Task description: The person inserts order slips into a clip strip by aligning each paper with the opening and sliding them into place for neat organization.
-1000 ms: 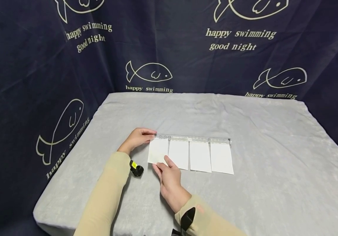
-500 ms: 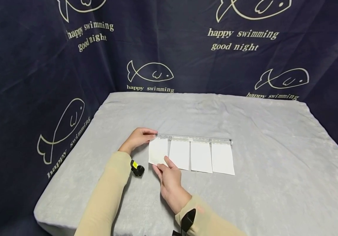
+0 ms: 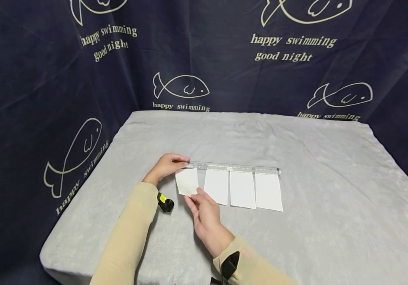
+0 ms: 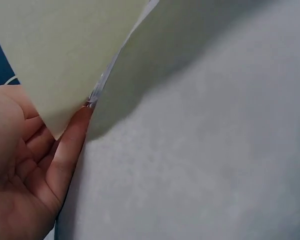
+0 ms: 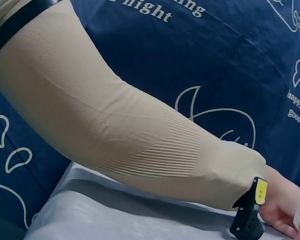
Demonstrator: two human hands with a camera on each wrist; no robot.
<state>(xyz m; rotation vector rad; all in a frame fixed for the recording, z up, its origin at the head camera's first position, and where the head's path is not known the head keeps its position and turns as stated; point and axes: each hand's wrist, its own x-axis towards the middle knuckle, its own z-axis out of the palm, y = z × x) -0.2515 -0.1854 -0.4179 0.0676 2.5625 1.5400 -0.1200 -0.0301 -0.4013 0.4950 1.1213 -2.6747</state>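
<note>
A long clear plastic strip point(image 3: 237, 168) lies across the table, with several white cards along its near side. My left hand point(image 3: 167, 165) pinches the strip's left end between thumb and fingers. My right hand point(image 3: 205, 213) pinches the near edge of the leftmost white card point(image 3: 186, 182), which is tilted and bowed slightly. That card's upper edge lies close to my left fingertips. Three other cards, one being the middle card point(image 3: 242, 190), lie flat side by side to the right. In the left wrist view the left hand point(image 4: 40, 155) is behind a corner of the card point(image 4: 65, 60).
A grey cloth covers the table point(image 3: 314, 237), and a dark blue curtain point(image 3: 232, 79) printed with fish stands behind and beside it. A black wrist camera point(image 3: 166, 204) with a yellow label sits on the left wrist. The left sleeve point(image 5: 130, 125) fills much of the right wrist view.
The leftmost card has shifted left and its near edge has risen, bending it and baring more of the strip's left part. My right hand has moved with it; the left hand stays put.
</note>
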